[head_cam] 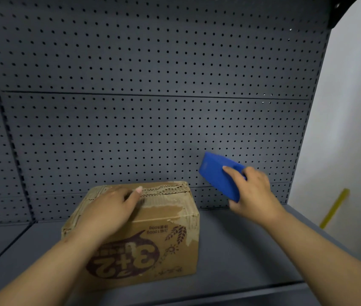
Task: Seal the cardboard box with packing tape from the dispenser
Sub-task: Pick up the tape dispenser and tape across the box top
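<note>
A worn brown cardboard box (166, 235) with upside-down dark red print sits on the dark grey shelf (241, 250), its top flaps closed and their paper torn. My left hand (113, 208) lies flat on the box top, fingers spread, index finger pointing toward the far edge. My right hand (254, 193) is raised to the right of the box and grips a blue tape dispenser (217, 173), held tilted in the air above the shelf, clear of the box. No tape strip is visible.
A dark grey pegboard (153, 107) forms the back wall right behind the box. A white wall (351, 129) stands at the right, with a yellow strip (334, 208) low on it. The shelf's front edge runs below the box.
</note>
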Action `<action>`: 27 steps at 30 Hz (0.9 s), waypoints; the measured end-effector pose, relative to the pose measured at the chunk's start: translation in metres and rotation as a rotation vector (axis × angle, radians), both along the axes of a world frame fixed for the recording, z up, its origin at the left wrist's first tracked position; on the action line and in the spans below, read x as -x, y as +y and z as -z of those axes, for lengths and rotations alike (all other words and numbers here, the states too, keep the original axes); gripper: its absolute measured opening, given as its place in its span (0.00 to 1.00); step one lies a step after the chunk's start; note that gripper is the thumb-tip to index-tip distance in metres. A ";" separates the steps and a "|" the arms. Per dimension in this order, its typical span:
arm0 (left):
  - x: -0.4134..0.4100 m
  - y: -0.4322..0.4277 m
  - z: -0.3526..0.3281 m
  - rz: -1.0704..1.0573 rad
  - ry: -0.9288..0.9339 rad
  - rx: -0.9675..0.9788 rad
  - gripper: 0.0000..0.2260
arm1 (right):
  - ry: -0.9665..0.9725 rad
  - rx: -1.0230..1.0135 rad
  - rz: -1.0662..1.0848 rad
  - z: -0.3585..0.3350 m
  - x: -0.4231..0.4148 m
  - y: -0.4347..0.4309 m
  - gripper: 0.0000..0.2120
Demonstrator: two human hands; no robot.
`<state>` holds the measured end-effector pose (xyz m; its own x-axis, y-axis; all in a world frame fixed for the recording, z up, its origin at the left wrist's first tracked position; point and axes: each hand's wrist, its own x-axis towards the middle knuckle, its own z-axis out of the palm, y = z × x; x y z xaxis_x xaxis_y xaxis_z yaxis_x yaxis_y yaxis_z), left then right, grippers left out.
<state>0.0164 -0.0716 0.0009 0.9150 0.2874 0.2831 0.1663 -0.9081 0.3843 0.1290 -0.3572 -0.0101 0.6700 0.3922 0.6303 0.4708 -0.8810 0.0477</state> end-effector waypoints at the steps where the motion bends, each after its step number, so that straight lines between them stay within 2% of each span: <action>1: 0.000 0.001 -0.005 0.002 -0.014 0.041 0.27 | -0.049 0.023 -0.032 -0.014 0.006 0.006 0.38; 6: -0.002 0.021 -0.035 0.024 -0.164 0.320 0.24 | -0.169 0.213 -0.226 -0.067 0.045 0.052 0.39; 8: -0.006 0.034 -0.046 0.050 -0.241 0.572 0.23 | -0.157 0.260 -0.292 -0.076 0.059 0.074 0.39; 10: -0.008 0.047 -0.053 0.102 -0.275 0.902 0.22 | -0.133 0.280 -0.351 -0.081 0.069 0.094 0.40; 12: -0.007 0.060 -0.057 0.198 -0.267 1.200 0.16 | -0.129 0.298 -0.385 -0.083 0.075 0.110 0.40; 14: -0.002 0.071 -0.060 0.296 -0.245 1.356 0.13 | -0.123 0.314 -0.405 -0.083 0.079 0.124 0.39; 22: 0.010 0.110 -0.059 0.326 -0.276 1.543 0.07 | 0.013 0.219 -0.501 -0.088 0.090 0.158 0.41; 27: 0.005 0.121 -0.057 0.247 -0.187 1.450 0.11 | 0.009 0.216 -0.512 -0.093 0.093 0.173 0.42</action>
